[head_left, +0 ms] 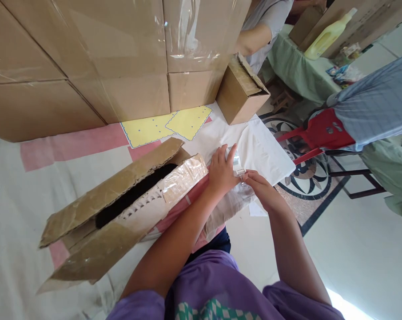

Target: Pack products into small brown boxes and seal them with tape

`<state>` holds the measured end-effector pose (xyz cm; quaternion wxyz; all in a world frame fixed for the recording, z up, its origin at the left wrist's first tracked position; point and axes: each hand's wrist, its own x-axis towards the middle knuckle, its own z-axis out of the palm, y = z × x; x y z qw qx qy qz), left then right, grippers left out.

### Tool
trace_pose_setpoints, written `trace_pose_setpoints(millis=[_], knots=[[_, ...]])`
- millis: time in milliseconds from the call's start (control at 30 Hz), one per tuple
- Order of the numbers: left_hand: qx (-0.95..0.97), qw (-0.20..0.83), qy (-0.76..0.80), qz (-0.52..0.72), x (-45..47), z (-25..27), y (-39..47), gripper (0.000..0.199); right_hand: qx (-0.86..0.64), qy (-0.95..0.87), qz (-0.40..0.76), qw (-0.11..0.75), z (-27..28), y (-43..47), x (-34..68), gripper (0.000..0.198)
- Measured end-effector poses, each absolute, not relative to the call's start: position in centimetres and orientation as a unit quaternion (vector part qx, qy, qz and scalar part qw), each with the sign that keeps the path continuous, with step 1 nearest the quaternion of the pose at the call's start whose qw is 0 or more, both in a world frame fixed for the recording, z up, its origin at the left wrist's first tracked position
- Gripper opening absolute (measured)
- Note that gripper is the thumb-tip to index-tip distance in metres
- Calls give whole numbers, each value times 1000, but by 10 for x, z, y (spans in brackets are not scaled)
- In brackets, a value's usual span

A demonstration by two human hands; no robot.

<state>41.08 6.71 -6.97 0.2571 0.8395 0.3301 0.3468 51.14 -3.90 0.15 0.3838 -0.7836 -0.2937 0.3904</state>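
Note:
A small clear plastic packet with a white label (236, 161) lies at the near edge of the cloth-covered table. My left hand (220, 172) rests over its left side, index finger stretched along it and thumb near its lower corner. The fingertips of my right hand (261, 190) are pinched together on the packet's lower corner, close to my left thumb. Part of the packet is hidden beneath my hands. Left of my left hand, an opened cardboard box (110, 186) with raised flaps and a dark inside lies on the table.
Large taped cartons (121, 58) form a wall along the back. Yellow scalloped sheets (150, 129) lie before them, beside a smaller carton (239, 95). Another person's arm (256, 39) shows behind. At right are a red stool (330, 129) and a yellow bottle (330, 35).

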Motion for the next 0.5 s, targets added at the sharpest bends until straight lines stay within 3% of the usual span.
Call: trace_pose_setpoints(millis=[500], knots=[[839, 266, 329, 343, 410, -69, 68, 88, -792, -374, 345, 338, -12, -44, 514, 34]])
